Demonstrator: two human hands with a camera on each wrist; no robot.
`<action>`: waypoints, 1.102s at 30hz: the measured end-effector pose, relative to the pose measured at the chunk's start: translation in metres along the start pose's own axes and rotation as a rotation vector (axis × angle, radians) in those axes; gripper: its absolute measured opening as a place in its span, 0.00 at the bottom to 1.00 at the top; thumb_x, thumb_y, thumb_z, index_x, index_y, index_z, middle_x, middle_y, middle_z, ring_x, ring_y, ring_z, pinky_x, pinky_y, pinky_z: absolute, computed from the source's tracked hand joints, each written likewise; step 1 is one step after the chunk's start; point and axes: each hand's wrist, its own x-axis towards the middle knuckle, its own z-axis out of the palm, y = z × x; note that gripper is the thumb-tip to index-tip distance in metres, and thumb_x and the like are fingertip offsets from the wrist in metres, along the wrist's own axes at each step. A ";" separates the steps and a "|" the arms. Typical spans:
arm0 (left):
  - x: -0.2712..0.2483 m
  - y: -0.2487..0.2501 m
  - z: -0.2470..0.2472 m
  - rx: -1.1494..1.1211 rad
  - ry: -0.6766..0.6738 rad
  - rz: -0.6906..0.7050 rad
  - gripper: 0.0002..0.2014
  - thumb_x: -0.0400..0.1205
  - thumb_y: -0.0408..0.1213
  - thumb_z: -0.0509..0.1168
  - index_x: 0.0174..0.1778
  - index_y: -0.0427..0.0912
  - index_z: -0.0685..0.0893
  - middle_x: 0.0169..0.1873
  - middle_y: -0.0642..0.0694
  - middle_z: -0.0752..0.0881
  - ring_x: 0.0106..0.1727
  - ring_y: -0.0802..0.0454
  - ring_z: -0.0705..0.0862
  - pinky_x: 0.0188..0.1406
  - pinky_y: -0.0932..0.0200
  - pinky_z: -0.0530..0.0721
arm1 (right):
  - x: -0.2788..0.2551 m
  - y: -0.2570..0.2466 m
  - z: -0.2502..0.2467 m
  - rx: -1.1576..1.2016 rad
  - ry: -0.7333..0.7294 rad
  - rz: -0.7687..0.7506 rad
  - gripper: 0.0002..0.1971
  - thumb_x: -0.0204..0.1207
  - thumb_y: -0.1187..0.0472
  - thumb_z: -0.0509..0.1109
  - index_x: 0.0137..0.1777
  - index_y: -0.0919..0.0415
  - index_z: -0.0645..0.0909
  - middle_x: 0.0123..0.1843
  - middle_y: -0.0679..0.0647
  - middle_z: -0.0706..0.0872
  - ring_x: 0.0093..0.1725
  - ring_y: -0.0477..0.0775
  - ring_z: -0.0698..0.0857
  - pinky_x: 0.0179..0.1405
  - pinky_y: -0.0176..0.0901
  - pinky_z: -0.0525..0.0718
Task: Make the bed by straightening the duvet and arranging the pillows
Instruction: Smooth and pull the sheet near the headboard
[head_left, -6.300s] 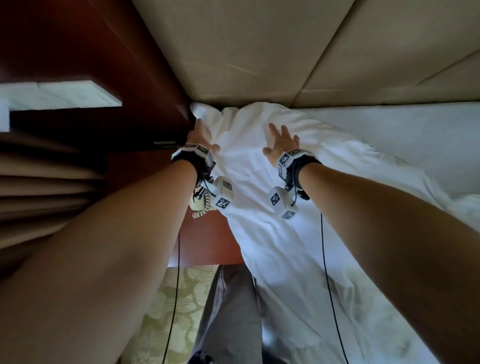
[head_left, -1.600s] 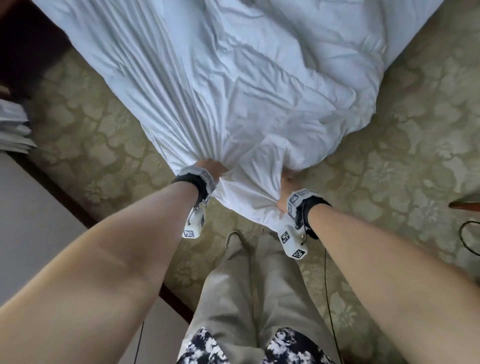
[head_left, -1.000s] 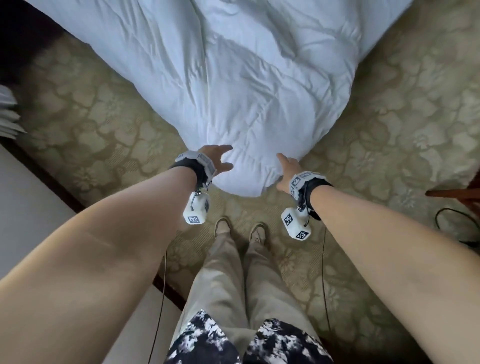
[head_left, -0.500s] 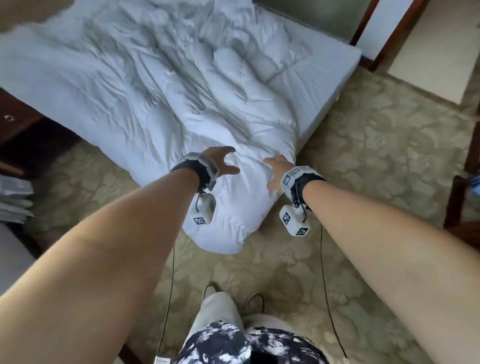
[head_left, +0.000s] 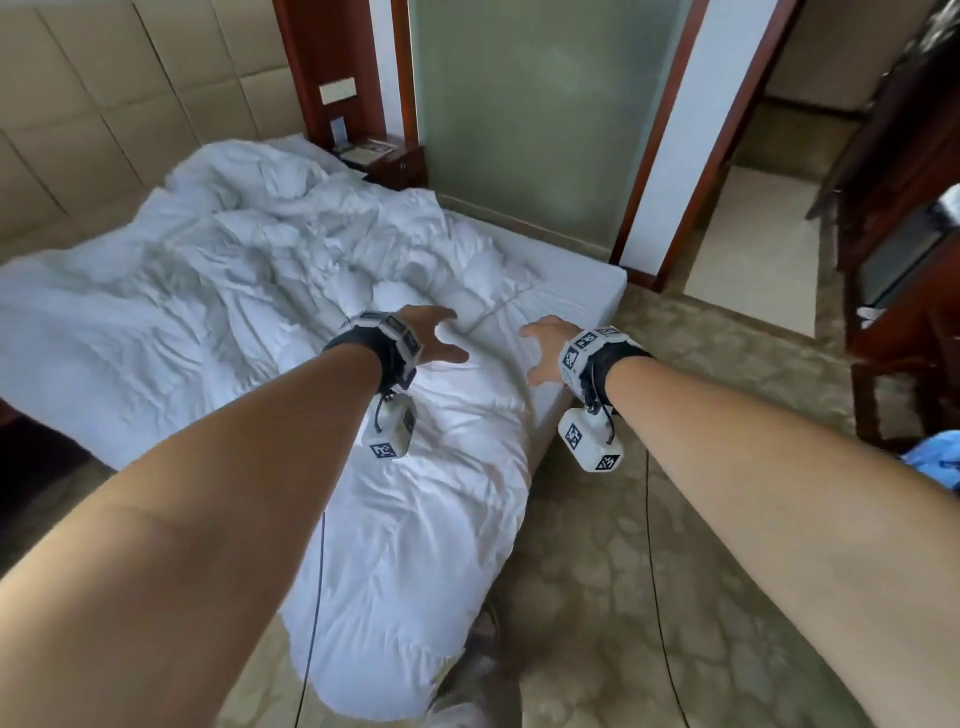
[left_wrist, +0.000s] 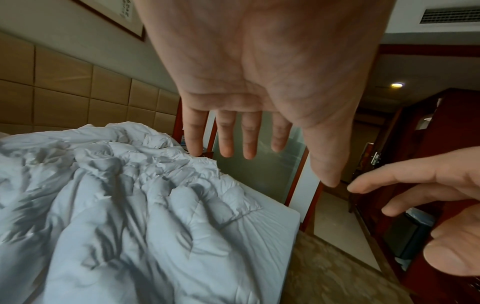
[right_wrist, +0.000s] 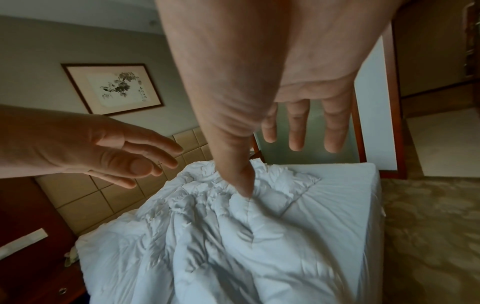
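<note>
Padded wall panels (head_left: 130, 104), patterned carpet (head_left: 649, 571)

The duvet (head_left: 270, 291) lies bunched on the bed (head_left: 582, 280) — one corner hanging off the bed's near end onto the carpet (head_left: 649, 545). Behind the bed stands the padded headboard (head_left: 130, 104); a nightstand (head_left: 387, 158) sits at its far right.

text: none legible | framed picture (right_wrist: 114, 88): ink characters, too small to read | wrist tags (head_left: 571, 358): b/w codes only
</note>
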 end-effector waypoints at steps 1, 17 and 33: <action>0.017 0.001 -0.005 -0.002 -0.006 -0.003 0.42 0.72 0.65 0.69 0.81 0.55 0.65 0.77 0.44 0.72 0.78 0.43 0.69 0.76 0.43 0.69 | 0.012 0.006 -0.010 -0.013 0.004 0.002 0.44 0.69 0.51 0.78 0.83 0.52 0.59 0.80 0.55 0.62 0.76 0.62 0.70 0.73 0.55 0.73; 0.262 0.060 -0.066 0.006 -0.050 0.023 0.44 0.68 0.68 0.69 0.79 0.58 0.65 0.77 0.47 0.72 0.76 0.43 0.72 0.74 0.42 0.72 | 0.186 0.114 -0.111 -0.022 0.024 0.027 0.43 0.70 0.52 0.77 0.83 0.51 0.59 0.81 0.54 0.62 0.76 0.62 0.69 0.74 0.53 0.72; 0.517 0.140 -0.067 -0.036 -0.019 -0.190 0.40 0.75 0.62 0.69 0.81 0.54 0.64 0.76 0.46 0.73 0.76 0.43 0.72 0.75 0.46 0.71 | 0.435 0.294 -0.181 -0.103 -0.099 -0.168 0.41 0.74 0.54 0.75 0.84 0.53 0.57 0.81 0.57 0.60 0.78 0.63 0.67 0.75 0.57 0.70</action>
